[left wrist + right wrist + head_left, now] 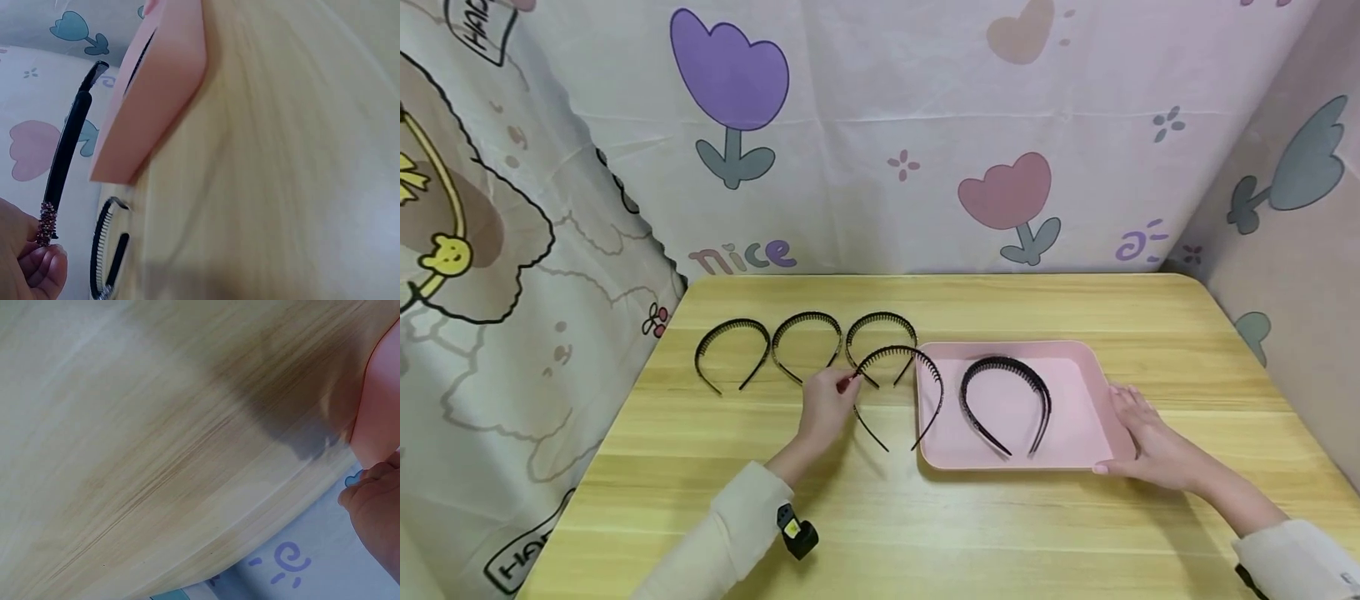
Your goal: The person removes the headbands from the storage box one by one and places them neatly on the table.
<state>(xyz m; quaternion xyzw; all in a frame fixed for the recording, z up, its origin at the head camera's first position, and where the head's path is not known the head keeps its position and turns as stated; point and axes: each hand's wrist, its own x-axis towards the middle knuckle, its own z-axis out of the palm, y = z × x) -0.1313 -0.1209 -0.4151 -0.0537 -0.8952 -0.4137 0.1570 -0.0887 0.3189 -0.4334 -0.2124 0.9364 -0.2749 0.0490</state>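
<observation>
My left hand (829, 407) pinches a thin black toothed headband (942, 390) by its left side, held over the table beside the tray's left edge. In the left wrist view, reddish beads (46, 224) show on this headband close to the fingertips. The right hand (1161, 446) holds the right end of a shallow pink tray (1082, 417), thumb at the front corner and fingers along the side. Inside the tray lie dark headbands (1043, 392), overlapping, so their number is unclear. The right wrist view shows only part of this hand (378, 509) against the tray wall.
Three more black headbands stand in a row at the back left: a left one (737, 323), a middle one (808, 316) and a right one (880, 316), partly behind the held headband. The wooden table (1000, 533) meets patterned cloth (880, 208) at its back.
</observation>
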